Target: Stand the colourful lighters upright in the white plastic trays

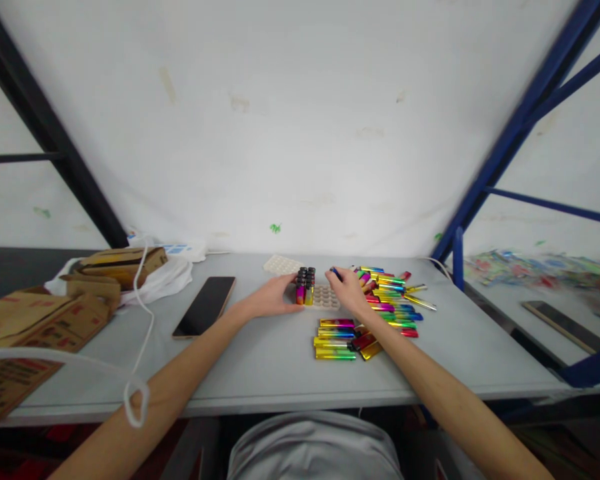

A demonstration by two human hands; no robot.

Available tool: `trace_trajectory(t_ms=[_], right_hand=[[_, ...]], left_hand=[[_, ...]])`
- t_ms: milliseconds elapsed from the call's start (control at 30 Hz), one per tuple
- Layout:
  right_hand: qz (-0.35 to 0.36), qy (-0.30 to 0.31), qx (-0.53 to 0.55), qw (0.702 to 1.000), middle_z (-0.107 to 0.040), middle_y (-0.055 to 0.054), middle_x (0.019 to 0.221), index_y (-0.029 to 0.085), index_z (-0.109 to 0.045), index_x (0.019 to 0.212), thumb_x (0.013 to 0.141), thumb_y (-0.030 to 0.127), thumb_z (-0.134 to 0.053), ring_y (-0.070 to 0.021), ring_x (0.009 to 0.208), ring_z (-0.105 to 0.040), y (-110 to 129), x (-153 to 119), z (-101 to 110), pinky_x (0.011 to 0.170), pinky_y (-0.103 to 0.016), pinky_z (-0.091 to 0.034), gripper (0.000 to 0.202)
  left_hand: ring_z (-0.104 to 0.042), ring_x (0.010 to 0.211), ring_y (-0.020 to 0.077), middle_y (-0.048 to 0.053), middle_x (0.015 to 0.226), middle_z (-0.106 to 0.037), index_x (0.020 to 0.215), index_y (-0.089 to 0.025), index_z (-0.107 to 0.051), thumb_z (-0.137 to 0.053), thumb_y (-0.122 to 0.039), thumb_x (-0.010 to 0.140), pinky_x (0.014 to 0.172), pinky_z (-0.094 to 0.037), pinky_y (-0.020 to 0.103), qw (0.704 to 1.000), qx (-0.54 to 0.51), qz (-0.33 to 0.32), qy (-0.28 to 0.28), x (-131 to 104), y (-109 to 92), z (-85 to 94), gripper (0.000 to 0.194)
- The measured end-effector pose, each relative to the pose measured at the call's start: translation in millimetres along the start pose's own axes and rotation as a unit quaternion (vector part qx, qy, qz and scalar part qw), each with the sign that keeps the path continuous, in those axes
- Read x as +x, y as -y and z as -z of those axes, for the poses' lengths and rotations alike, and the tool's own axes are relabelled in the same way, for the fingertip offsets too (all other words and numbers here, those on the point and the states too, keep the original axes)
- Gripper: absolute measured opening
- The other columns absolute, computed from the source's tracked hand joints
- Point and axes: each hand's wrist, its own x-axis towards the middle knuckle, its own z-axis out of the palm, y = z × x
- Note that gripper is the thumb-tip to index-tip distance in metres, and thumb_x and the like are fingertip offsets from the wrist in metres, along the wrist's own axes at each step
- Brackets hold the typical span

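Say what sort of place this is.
Probably a small workshop: a pile of lighters lies beside a tray, a cardboard box sits at the left, and a blue frame rises at the right.

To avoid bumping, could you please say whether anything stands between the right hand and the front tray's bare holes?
Nothing visible stands between the right hand and the bare holes of the front tray. The upright lighters are to their left, beside the left hand.

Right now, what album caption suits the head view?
Two hands at a tray of upright lighters, others lying nearby.
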Motion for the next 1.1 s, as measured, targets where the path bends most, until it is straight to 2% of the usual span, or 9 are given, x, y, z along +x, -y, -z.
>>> trace_trajectory(t_ms=[133, 267, 367, 500, 600, 700, 867, 1000, 1100], right_hand=[[0.018, 0.016, 0.007, 1.0, -0.052, 0.002, 0.065, 0.022, -0.051, 0.073, 0.099, 0.056, -0.043, -0.0171, 0.064, -0.05, -2.4, 1.6, 1.9, 0.062, -0.029, -0.035, 0.043], [0.049, 0.055, 0.011, 0.997, -0.062, -0.001, 0.079, 0.022, -0.058, 0.091, 0.104, 0.053, -0.039, -0.0185, 0.074, -0.058, -7.5, 4.0, 3.8, 0.07, -0.03, -0.043, 0.038], [0.098, 0.036, -0.058, 0.993, -0.064, -0.005, 0.084, 0.021, -0.057, 0.084, 0.105, 0.051, -0.041, -0.0204, 0.082, -0.059, -10.3, 5.1, 5.6, 0.077, -0.031, -0.044, 0.039], [0.087, 0.056, -0.13, 0.986, -0.062, -0.002, 0.07, 0.022, -0.054, 0.077, 0.106, 0.047, -0.046, -0.0185, 0.068, -0.056, -11.9, 5.6, 8.2, 0.067, -0.029, -0.039, 0.039], [0.076, 0.073, -0.141, 0.984, -0.064, -0.002, 0.07, 0.021, -0.055, 0.079, 0.106, 0.042, -0.048, -0.0179, 0.066, -0.057, -14.2, 6.6, 7.8, 0.065, -0.028, -0.036, 0.035], [0.096, 0.102, -0.148, 0.979, -0.064, -0.003, 0.074, 0.021, -0.056, 0.081, 0.106, 0.039, -0.049, -0.0183, 0.069, -0.058, -18.5, 8.2, 5.7, 0.067, -0.028, -0.037, 0.033], [0.144, 0.126, -0.176, 0.966, -0.065, -0.007, 0.089, 0.019, -0.058, 0.088, 0.105, 0.033, -0.051, -0.0197, 0.08, -0.058, -27.5, 9.8, 2.5, 0.077, -0.031, -0.043, 0.022], [0.155, 0.175, -0.176, 0.956, -0.067, -0.009, 0.097, 0.017, -0.06, 0.098, 0.1, 0.02, -0.055, -0.0212, 0.088, -0.06, -34.4, 9.8, -0.8, 0.083, -0.033, -0.047, 0.006], [0.155, 0.192, -0.195, 0.949, -0.068, -0.011, 0.101, 0.015, -0.063, 0.102, 0.097, 0.017, -0.057, -0.0226, 0.093, -0.061, -35.1, 10.9, 1.7, 0.088, -0.035, -0.048, 0.008]], left_hand=[[-0.063, 0.127, 0.0347, 0.013, 0.137, -0.068, 0.137, -0.017, -0.057, -0.08, -0.046, 0.076, 0.107, -0.05, 0.042, 1.0, 0.002, -0.003, 0.002, 0.3, 0.3, 0.2, 0.072], [-0.062, 0.128, 0.034, 0.013, 0.14, -0.066, 0.14, -0.017, -0.054, -0.08, -0.047, 0.076, 0.109, -0.049, 0.041, 1.0, 0.001, 0.0, 0.007, -0.1, 0.1, 0.6, 0.075], [-0.061, 0.13, 0.0336, 0.013, 0.142, -0.065, 0.141, -0.017, -0.053, -0.081, -0.05, 0.076, 0.111, -0.047, 0.042, 1.0, 0.0, 0.006, 0.009, -0.4, -1.0, 1.3, 0.078], [-0.062, 0.129, 0.0339, 0.014, 0.141, -0.065, 0.141, -0.016, -0.054, -0.082, -0.052, 0.074, 0.111, -0.047, 0.042, 1.0, -0.005, 0.016, 0.01, 0.3, -2.2, 1.7, 0.081], [-0.063, 0.127, 0.0347, 0.013, 0.138, -0.067, 0.138, -0.016, -0.056, -0.083, -0.051, 0.074, 0.109, -0.048, 0.043, 1.0, -0.007, 0.018, 0.005, 0.9, -2.1, 1.1, 0.077], [-0.063, 0.127, 0.0354, 0.013, 0.137, -0.068, 0.137, -0.016, -0.057, -0.083, -0.051, 0.073, 0.109, -0.049, 0.043, 1.0, -0.006, 0.017, 0.002, 1.3, -1.6, 0.6, 0.077], [-0.063, 0.126, 0.0352, 0.013, 0.138, -0.067, 0.138, -0.017, -0.057, -0.083, -0.051, 0.074, 0.11, -0.048, 0.044, 1.0, -0.008, 0.014, 0.004, 1.1, -1.8, 0.8, 0.077], [-0.064, 0.124, 0.0351, 0.014, 0.138, -0.067, 0.137, -0.016, -0.057, -0.082, -0.051, 0.074, 0.109, -0.048, 0.044, 1.0, -0.008, 0.013, 0.0, 1.1, -2.3, 1.0, 0.076], [-0.062, 0.127, 0.0347, 0.014, 0.14, -0.066, 0.138, -0.016, -0.056, -0.082, -0.051, 0.074, 0.111, -0.046, 0.044, 1.0, -0.006, 0.013, 0.005, 1.3, -2.8, 1.4, 0.077]])
